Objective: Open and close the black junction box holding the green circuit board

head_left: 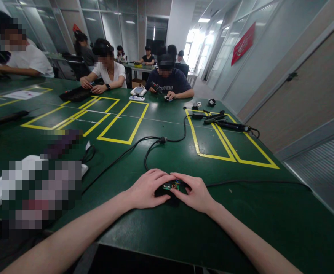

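My left hand [148, 189] and my right hand [198, 193] meet over the green table, near its front edge. Between them is a small green circuit board [167, 187] with a copper coil and other parts on it. The fingers of both hands are curled round the board's two sides, fingertips nearly touching at its far edge. Something dark lies under and around the board; my fingers hide most of it, so its shape is unclear. A black cable [241, 182] runs out to the right from beside my right hand.
On the green table [121, 163], a black cord with a plug [162, 140] lies beyond my hands. Yellow tape rectangles mark the surface. Black tools [231, 125] lie at the far right. White devices [26, 171] are at left, partly blurred. Several people sit around the table.
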Available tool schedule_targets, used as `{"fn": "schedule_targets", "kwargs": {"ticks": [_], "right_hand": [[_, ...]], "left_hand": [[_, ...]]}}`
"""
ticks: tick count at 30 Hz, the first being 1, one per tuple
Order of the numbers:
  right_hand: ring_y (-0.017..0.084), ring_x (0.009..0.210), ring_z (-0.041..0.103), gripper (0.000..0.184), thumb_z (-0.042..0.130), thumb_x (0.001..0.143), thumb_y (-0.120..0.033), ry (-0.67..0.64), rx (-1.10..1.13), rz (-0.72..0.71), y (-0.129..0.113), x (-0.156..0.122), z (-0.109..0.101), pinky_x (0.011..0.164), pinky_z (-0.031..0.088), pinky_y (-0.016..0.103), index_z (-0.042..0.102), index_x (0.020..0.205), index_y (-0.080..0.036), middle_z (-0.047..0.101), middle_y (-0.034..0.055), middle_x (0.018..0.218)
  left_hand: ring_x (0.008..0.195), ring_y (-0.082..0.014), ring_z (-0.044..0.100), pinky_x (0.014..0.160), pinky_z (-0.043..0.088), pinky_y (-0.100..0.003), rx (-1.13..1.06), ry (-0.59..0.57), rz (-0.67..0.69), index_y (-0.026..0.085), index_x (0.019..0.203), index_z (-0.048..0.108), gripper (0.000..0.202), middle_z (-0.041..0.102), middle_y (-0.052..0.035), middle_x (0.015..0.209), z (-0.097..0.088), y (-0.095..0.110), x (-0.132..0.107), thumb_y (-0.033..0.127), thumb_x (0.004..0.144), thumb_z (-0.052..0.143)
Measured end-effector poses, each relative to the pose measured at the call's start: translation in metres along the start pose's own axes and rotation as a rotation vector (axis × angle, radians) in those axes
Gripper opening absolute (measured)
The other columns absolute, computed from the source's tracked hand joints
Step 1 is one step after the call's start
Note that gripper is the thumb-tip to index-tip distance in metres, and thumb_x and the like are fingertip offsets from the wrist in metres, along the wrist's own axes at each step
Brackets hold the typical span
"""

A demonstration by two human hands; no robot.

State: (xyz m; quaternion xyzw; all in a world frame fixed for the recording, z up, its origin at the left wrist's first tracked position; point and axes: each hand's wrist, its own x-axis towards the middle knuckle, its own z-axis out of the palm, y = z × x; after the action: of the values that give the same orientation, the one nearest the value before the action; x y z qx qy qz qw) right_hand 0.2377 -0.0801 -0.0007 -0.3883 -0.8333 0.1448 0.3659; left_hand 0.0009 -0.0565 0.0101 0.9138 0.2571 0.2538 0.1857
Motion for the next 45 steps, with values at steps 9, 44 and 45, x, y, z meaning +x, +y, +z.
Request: {"fn": "schedule_targets", "kwargs": {"ticks": [9, 44, 45], "right_hand": [[0.026, 0.098, 0.069, 0.040, 0.069, 0.094, -0.024, 0.031, -0.058, -0.132, 0.005, 0.008, -0.005, 0.085, 0.062, 0.044, 0.065, 0.134, -0.024, 0.077, 0.0095, 0.108], [0.026, 0.101, 0.076, 0.016, 0.064, 0.098, -0.029, -0.084, -0.133, -0.018, 0.026, 0.005, -0.022, 0.087, 0.063, 0.042, 0.068, 0.084, -0.023, 0.076, 0.0101, 0.119], [0.025, 0.104, 0.075, 0.010, 0.064, 0.098, -0.028, -0.076, -0.079, -0.017, 0.027, 0.005, -0.020, 0.090, 0.063, 0.042, 0.071, 0.092, -0.023, 0.076, 0.0095, 0.118]], "left_hand": [[0.118, -0.0276, 0.064, 0.108, 0.049, -0.046, 0.006, 0.023, -0.051, 0.021, 0.136, 0.058, 0.053, 0.069, -0.0098, 0.128, -0.002, -0.001, 0.002, 0.035, 0.088, 0.077], [0.097, -0.0209, 0.067, 0.087, 0.055, -0.033, -0.041, 0.079, -0.122, 0.019, 0.104, 0.071, 0.011, 0.074, -0.0048, 0.101, -0.004, -0.009, 0.001, 0.019, 0.095, 0.064], [0.097, -0.0209, 0.067, 0.088, 0.055, -0.033, -0.048, 0.081, -0.122, 0.020, 0.104, 0.071, 0.011, 0.074, -0.0047, 0.101, -0.003, -0.009, 0.001, 0.019, 0.096, 0.064]]}}
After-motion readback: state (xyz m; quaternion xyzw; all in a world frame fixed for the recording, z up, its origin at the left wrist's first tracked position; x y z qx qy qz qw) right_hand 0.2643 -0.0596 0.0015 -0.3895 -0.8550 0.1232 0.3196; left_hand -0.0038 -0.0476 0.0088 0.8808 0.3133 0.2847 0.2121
